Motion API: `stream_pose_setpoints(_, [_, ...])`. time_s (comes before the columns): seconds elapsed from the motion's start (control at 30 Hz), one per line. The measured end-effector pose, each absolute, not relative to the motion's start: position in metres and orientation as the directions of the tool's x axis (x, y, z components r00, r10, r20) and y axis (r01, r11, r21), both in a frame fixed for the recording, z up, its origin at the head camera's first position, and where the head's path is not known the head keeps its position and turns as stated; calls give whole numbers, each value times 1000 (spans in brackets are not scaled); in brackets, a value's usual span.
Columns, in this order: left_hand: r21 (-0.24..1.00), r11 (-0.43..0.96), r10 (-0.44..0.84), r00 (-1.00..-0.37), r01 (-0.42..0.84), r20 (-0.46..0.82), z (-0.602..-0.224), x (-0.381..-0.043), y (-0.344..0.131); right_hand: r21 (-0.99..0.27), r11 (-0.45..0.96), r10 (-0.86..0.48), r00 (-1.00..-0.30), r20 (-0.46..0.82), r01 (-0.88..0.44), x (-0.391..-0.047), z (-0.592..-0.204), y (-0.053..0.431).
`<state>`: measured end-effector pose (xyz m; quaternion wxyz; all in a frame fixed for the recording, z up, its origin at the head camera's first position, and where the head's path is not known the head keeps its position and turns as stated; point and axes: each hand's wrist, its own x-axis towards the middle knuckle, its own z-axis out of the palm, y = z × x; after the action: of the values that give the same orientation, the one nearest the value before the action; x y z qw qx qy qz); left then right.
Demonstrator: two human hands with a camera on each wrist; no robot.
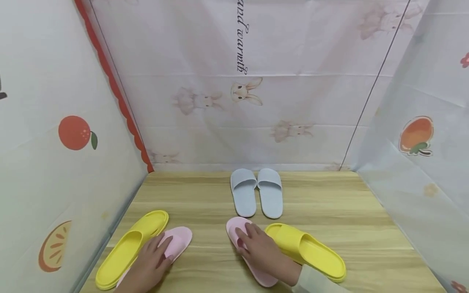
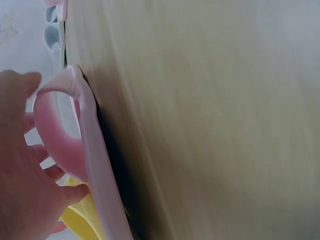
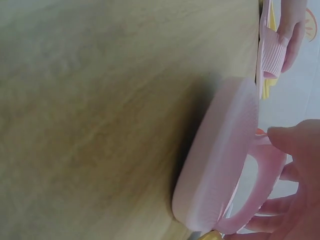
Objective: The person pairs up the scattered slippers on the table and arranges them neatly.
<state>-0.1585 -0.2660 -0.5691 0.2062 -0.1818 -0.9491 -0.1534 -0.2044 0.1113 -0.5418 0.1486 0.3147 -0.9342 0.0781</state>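
On the left, my left hand point(image 1: 149, 258) grips the strap of a pink slipper point(image 1: 180, 237), fingers spread over it. The left wrist view shows the thumb at one side of the pink strap point(image 2: 65, 155) and the fingers at the other. My right hand point(image 1: 264, 253) holds a second pink slipper point(image 1: 264, 279) by its strap, right of centre. In the right wrist view this pink slipper point(image 3: 220, 160) looks tilted, one edge near the floor. Yellow slippers lie beside each hand: one point(image 1: 119, 258) at left, another point(image 1: 322, 256) at right. My hands cover parts of both pink slippers.
Two pale blue slippers point(image 1: 244, 199) stand side by side against the back wall point(image 1: 205, 146). The wood-patterned floor point(image 1: 205, 264) lies between my hands. Printed sheets form the left wall point(image 1: 33, 171) and right wall point(image 1: 395, 195).
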Motion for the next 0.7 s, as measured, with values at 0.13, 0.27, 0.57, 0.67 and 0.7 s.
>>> stream_pose_setpoints(0.13, [276,890,248,-893,364,376,-563,-158,-265,-51,788,-562,-751,347,-613,-207,-542,110])
stream_pose_setpoints(0.27, [300,894,233,-918,332,320,-557,-158,-264,-49,784,-568,-746,347,-619,-208,-544,109])
stream_pose_setpoints(0.57, [329,898,198,-936,292,290,-557,-156,-264,-17,795,-562,-747,355,-606,-205,-545,102])
stream_pose_setpoints(0.67, [349,894,196,-946,280,259,-554,-155,-261,1,800,-556,-741,377,-600,-204,-545,99])
stream_pose_setpoints(0.7, [355,894,193,-951,271,241,-552,-154,-260,7,802,-554,-739,384,-598,-203,-546,98])
